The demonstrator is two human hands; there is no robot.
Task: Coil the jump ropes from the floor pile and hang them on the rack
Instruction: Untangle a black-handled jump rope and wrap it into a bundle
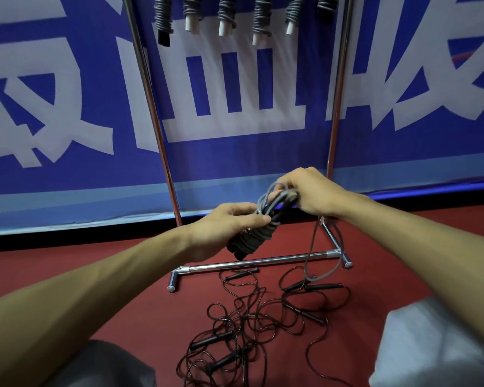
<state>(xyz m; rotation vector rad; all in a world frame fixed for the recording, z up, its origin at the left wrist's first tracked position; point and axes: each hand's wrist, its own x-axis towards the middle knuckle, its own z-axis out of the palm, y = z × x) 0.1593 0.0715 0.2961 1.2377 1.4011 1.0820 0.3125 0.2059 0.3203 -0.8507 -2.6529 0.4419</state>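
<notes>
The left hand [224,227] grips the wound grey jump rope [253,238] around its lower end, while the right hand [313,191] pinches its loose loops at the upper end. The bundle's long axis slants from lower left to upper right between the hands. A loose strand hangs below the right hand toward the pile [252,325] beneath both hands.

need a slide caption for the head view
Left hand and right hand grip a part-coiled grey rope before the rack of hung coils, pile on the floor.
</notes>
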